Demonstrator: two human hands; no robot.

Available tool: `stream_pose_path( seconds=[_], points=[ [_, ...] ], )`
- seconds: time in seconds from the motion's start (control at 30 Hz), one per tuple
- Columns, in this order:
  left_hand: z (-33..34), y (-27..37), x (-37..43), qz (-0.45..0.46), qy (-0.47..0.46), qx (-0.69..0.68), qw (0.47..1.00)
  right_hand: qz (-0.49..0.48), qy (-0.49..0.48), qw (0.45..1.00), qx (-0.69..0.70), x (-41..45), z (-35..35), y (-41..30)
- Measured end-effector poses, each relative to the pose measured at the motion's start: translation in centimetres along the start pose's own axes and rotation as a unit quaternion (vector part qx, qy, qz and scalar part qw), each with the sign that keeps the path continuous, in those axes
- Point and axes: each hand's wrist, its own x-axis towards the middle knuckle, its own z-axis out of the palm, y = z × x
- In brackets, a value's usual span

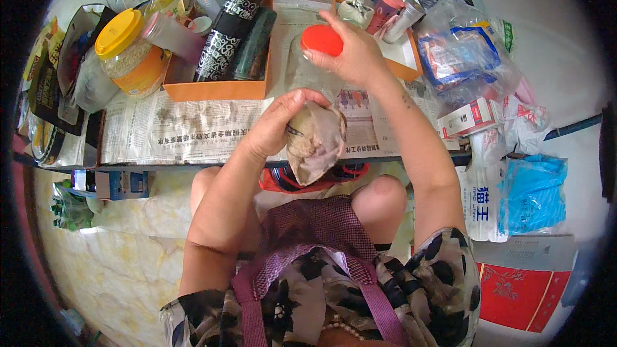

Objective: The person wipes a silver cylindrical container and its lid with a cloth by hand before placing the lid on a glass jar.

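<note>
My right hand has its fingers and thumb around a round red lid. Beneath the lid is a clear jar on the newspaper; whether the lid sits fully on it, I cannot tell. Nearer to me, my left hand grips the top of a crumpled, translucent bag with beige contents. The bag hangs at the table's front edge, over my lap. The fingers on its far side are partly hidden.
Newspaper covers the table. At left, an orange box holds dark tumblers, beside a yellow-lidded jar. A second orange-edged box with cups stands at right, near plastic bags and a small white-and-red carton.
</note>
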Motion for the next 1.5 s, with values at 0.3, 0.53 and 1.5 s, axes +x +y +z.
stream_pose_path(
  seconds=[0.3, 0.53, 1.5],
  points=[
    [0.6, -0.6, -0.1, -0.009, -0.084, -0.111, 0.990, -0.041, 0.090, 0.987, 0.127, -5.0, -0.2, 1.9],
    [1.0, -0.8, -0.2, 0.040, -0.072, -0.192, 0.978, -0.027, 0.040, 0.941, 0.335, -11.4, -1.0, -3.7],
    [-2.8, -2.6, 2.6, 0.247, 0.217, 0.496, 0.804, -0.142, 0.057, 0.983, 0.097, -4.8, 0.2, -2.4]
  ],
)
